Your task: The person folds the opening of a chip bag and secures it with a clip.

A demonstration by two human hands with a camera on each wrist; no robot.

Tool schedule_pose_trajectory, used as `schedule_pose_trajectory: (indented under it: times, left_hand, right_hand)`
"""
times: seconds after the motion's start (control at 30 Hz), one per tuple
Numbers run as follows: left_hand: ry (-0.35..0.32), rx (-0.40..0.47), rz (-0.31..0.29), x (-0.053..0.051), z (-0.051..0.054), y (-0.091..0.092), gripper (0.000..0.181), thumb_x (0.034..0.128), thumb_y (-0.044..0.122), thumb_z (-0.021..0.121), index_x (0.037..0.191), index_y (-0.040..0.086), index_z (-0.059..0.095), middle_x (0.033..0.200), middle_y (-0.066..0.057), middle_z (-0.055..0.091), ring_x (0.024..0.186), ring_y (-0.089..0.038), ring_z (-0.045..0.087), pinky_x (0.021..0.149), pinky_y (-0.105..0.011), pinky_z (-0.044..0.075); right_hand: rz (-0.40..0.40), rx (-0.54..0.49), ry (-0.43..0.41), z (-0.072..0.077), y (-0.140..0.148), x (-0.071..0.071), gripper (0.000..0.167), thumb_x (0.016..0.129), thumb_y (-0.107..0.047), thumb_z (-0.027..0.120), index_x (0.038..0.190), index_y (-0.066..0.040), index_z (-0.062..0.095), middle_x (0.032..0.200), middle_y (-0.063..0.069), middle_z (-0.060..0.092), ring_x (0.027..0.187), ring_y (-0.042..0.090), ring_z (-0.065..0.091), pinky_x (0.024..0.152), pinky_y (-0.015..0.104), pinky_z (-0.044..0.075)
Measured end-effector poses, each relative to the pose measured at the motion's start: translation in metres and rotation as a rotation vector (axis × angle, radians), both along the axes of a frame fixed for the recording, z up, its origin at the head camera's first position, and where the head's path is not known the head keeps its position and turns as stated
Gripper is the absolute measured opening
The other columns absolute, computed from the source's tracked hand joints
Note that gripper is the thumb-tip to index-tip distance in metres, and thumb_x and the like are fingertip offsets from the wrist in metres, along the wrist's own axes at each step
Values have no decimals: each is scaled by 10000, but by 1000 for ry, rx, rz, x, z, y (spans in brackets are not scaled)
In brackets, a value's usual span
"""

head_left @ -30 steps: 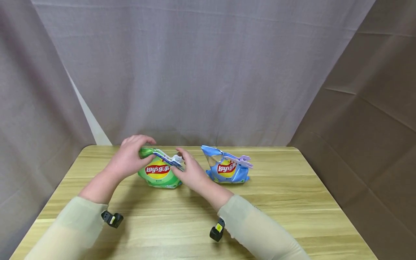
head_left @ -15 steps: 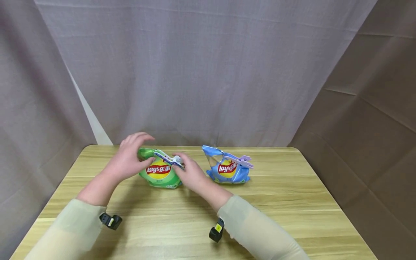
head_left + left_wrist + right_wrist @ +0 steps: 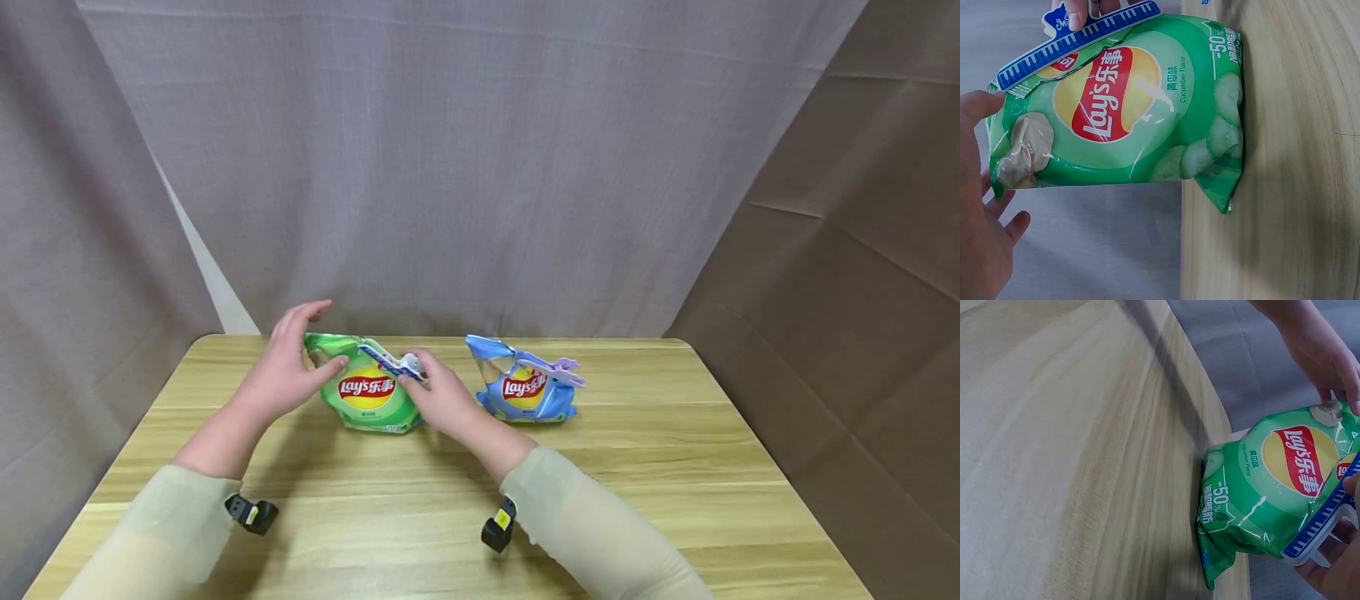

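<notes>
A green Lay's chip bag [image 3: 367,412] stands upright on the table, its top edge slanted down to the right. Across that edge sits a blue and white bag clip [image 3: 1079,44]. My right hand [image 3: 442,398] pinches the clip near its handle, thumb in front and fingers behind. At the bag's upper left corner, my left hand [image 3: 281,367] is spread, with its thumb at the front near the clip's end and the other fingers lifted apart. In the left wrist view, its fingers [image 3: 1017,226] stand away from the bag. Whether that thumb touches the bag, I cannot tell.
A blue Lay's chip bag [image 3: 525,396] with a lilac clip [image 3: 555,371] on its top stands to the right of my right hand. Below is a wood-grain table [image 3: 660,483], and a grey curtain [image 3: 480,167] hangs behind its back edge.
My left hand has moved slightly left and spread away from the green bag's upper left corner, which has risen a little. My right hand stays at the clip; the blue bag is still.
</notes>
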State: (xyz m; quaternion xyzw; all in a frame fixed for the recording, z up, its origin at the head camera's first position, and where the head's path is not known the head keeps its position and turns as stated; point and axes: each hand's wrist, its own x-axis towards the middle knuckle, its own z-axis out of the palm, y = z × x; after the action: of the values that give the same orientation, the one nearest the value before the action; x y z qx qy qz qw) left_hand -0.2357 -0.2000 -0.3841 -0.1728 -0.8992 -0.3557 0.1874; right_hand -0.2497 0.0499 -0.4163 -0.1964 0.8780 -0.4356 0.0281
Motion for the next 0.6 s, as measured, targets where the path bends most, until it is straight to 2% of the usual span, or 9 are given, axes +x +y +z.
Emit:
schedule_pose_trajectory:
  times: [0.2,0.6]
  left_hand:
    - [15,5,3,1,-1,-2,783,857,219,763,1495,57,339,1461,-202,393,1324,-407,378,1077,-626,315]
    - [17,-20,-1,3,4,-2,762,875,243,746,1499,76,342,1456,-204,397,1311,-411,390,1053,-639,335]
  right_hand:
    - [11,32,-25,2,0,-4,399,1020,-310,550,1391,-170,506,1253,78,642,1113,229,625,886,378,528]
    - [30,97,-20,2,0,-12,398,1014,-319,562,1376,-160,518,1244,80,648,1155,244,603,922,396,513]
